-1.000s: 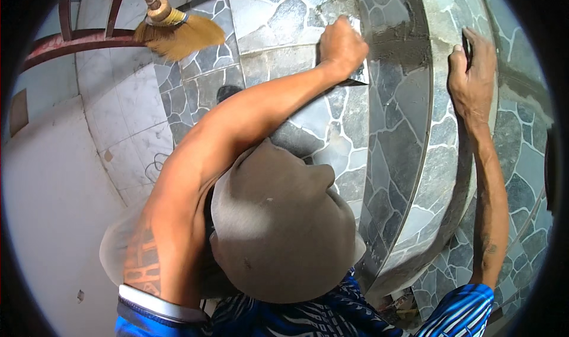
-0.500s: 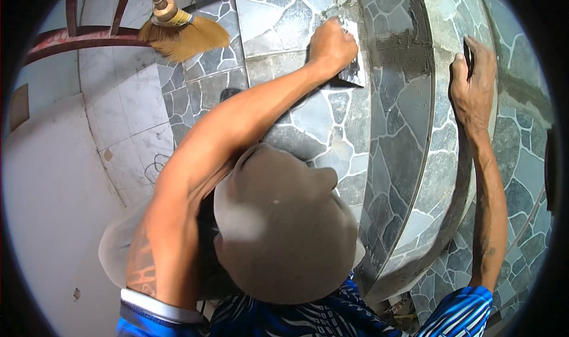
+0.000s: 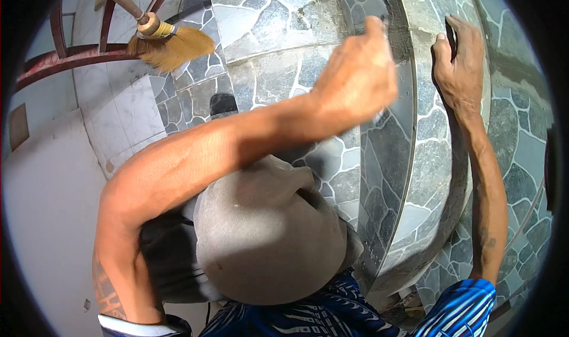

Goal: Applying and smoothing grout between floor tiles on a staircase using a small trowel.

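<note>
My left hand is closed and hovers over the stone-patterned tiled steps. The flat metal scraper in its grip is almost wholly hidden behind the fingers. Beneath and beyond this hand runs a band of dark mortar along the joint between tread and riser. Farther right, my right hand rests on the curved tiled step, thumb apart from the outstretched fingers, holding nothing.
A straw broom leans at the far left by a dark red metal railing. White marble-look tiles and a pale wall lie to the left. My cloth-covered knee fills the lower middle.
My left hand has swung right and lifted toward me, carrying the scraper off the tread to the step's edge. My right hand stays in place on the step. The view has shifted slightly.
</note>
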Motion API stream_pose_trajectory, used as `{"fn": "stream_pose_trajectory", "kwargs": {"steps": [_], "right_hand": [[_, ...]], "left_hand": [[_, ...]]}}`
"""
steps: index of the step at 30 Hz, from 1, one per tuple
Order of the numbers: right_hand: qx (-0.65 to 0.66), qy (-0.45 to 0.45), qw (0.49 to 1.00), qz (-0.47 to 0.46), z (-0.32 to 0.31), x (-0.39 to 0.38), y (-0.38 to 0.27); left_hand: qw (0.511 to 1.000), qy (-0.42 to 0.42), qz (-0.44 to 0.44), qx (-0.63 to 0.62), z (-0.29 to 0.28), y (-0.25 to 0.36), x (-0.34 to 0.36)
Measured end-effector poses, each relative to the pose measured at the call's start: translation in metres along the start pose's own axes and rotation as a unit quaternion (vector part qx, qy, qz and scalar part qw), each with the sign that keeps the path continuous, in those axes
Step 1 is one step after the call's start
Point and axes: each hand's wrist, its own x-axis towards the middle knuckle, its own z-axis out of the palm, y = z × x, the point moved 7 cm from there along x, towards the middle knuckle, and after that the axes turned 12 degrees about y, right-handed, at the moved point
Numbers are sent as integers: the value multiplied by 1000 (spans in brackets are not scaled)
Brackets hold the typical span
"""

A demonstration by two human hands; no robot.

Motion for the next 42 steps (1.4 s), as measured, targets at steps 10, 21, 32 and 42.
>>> {"fn": "stream_pose_trajectory", "kwargs": {"steps": [10,21,32,42], "right_hand": [[-8,-6,1000,-11,-2,1,0],[17,-7,1000,0,-1,3,-6],[95,49,992,-62,-53,7,-106],[191,-213,896,339,-5,-77,-176]], "left_hand": [[999,-4,-33,14,17,-25,-4],[997,-75,-9,-9,-2,-52,-32],[993,-21,-115,6,-26,-74,-22],[978,-204,-25,39,-24,-8,-40]]}}
